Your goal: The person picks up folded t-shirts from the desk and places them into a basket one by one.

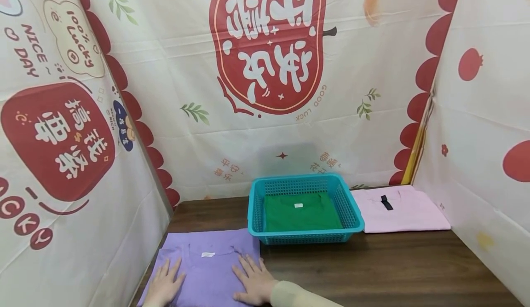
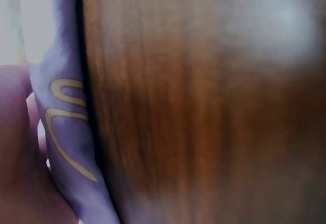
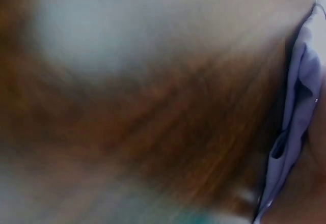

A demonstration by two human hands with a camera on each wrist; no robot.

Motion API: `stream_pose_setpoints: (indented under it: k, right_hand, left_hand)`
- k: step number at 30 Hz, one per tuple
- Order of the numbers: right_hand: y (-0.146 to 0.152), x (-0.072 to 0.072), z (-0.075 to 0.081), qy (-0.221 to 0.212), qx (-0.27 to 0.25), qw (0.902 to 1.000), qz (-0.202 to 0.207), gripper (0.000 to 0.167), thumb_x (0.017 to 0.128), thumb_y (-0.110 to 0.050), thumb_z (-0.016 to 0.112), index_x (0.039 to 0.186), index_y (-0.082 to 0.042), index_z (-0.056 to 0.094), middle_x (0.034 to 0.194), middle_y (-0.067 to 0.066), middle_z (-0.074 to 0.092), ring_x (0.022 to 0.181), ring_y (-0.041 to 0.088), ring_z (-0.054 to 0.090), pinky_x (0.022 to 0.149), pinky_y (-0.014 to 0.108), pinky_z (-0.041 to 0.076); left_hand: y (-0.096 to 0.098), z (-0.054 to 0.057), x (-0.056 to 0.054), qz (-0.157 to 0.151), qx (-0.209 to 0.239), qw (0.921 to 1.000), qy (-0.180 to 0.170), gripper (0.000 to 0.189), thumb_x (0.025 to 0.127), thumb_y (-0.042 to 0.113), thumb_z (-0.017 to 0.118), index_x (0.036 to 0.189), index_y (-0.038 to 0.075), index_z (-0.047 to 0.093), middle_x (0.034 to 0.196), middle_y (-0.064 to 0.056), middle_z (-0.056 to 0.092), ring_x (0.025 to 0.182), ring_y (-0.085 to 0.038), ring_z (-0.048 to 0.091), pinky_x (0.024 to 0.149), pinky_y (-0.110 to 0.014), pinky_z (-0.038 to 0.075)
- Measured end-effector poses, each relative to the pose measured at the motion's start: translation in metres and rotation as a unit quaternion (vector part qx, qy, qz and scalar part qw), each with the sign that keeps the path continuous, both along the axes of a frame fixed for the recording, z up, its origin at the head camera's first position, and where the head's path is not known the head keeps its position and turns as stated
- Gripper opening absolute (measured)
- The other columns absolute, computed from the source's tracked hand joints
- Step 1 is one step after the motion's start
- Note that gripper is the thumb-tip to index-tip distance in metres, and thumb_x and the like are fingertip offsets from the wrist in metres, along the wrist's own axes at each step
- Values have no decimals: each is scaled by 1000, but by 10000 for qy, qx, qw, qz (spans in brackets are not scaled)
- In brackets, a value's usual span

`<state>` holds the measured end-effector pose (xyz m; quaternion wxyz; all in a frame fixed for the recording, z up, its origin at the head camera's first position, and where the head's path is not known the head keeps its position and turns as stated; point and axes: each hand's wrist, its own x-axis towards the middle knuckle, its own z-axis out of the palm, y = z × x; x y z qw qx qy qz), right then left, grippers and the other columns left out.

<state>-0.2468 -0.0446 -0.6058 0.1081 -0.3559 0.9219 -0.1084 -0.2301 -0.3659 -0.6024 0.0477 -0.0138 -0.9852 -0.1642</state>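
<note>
Purple shirt lies under L hand & R hand — fingers spread out, relaxed, on top

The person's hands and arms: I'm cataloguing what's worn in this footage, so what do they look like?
The left hand and right hand are both bare, with no gloves. On the right, a plain, pale cream sleeve reaches the wrist; on the left, too little shows to describe one.

Folded purple cloth shirt near left looks totally matt, slightly creased. Rectangular teal plastic basket is smooth-rimmed, kinda glossy. Dark brown wood-grain worktop has a faint sheen.
</note>
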Motion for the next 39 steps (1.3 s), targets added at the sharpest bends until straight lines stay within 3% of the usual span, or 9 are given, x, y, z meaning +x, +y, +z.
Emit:
stream_pose_setpoints:
  k: [8, 17, 27, 31, 33, 34, 36, 38, 39]
  right_hand:
    - [-1, 11, 4, 68, 41, 9999, 99, 79, 91, -71, 33, 155, -25, 25, 161, 4, 13, 146, 28, 10, 111, 59, 18]
    - [2, 30, 10, 280, 495, 9982, 199, 75, 93, -69, 34, 154, -26, 28, 159, 2, 18, 145, 25, 17, 111, 52, 23]
    - [10, 40, 10, 162, 375, 9980, 482, 80, 90, -71, 39, 154, -24, 28, 159, 4, 18, 145, 26, 18, 109, 55, 26]
    - [13, 45, 15, 146, 471, 9974, 521, 77, 92, -69, 38, 153, -23, 30, 158, 5, 21, 144, 26, 20, 108, 55, 29]
    - [14, 46, 15, 106, 513, 9973, 509, 76, 92, -69, 37, 153, -24, 32, 158, 4, 23, 144, 26, 21, 107, 54, 30]
    - [15, 47, 15, 45, 523, 9974, 494, 75, 92, -69, 36, 152, -24, 32, 158, 4, 23, 144, 25, 21, 107, 55, 30]
    - [17, 47, 14, -72, 489, 9976, 480, 74, 93, -69, 35, 152, -24, 33, 157, 3, 24, 144, 25, 22, 107, 55, 30]
    - [19, 48, 15, -118, 485, 9976, 470, 74, 92, -70, 35, 151, -25, 34, 157, 2, 25, 143, 25, 23, 106, 55, 31]
    - [21, 48, 15, -166, 485, 9975, 477, 74, 92, -70, 34, 151, -26, 34, 157, 2, 25, 143, 25, 23, 106, 55, 31]
  left_hand:
    - [-5, 5, 11, -190, 68, 9998, 42, 58, 97, 36, 53, 139, -2, 48, 141, -43, 29, 126, -65, 25, 104, -67, 21]
    - [-11, -12, 31, -415, 64, 9968, 686, 53, 92, 34, 61, 128, -5, 54, 130, -45, 40, 120, -63, 35, 99, -67, 28]
    - [-9, -8, 50, -322, 85, 9987, 398, 58, 90, 39, 62, 128, -3, 54, 130, -44, 42, 120, -59, 40, 101, -64, 29]
    - [-10, -13, 55, -368, 168, 9974, 594, 71, 88, 40, 64, 147, 51, 27, 127, -43, 46, 116, -60, 44, 99, -64, 32]
    - [-10, -14, 57, -362, 199, 9972, 622, 70, 86, 40, 66, 143, 57, 29, 125, -42, 47, 114, -60, 45, 98, -64, 33]
    - [-8, -12, 58, -342, 227, 9977, 542, 71, 85, 40, 66, 144, 56, 30, 125, -42, 47, 114, -61, 45, 98, -65, 33]
    - [-5, -8, 59, -320, 247, 9985, 372, 61, 84, 39, 67, 142, 30, 50, 125, -42, 47, 114, -62, 43, 97, -66, 33]
    - [-2, -3, 59, -311, 261, 9990, 166, 57, 84, 38, 67, 125, 1, 58, 126, -41, 47, 116, -61, 43, 97, -66, 32]
    - [0, -1, 59, -313, 261, 9991, 74, 57, 83, 38, 67, 123, -3, 58, 126, -41, 47, 116, -61, 43, 98, -66, 32]
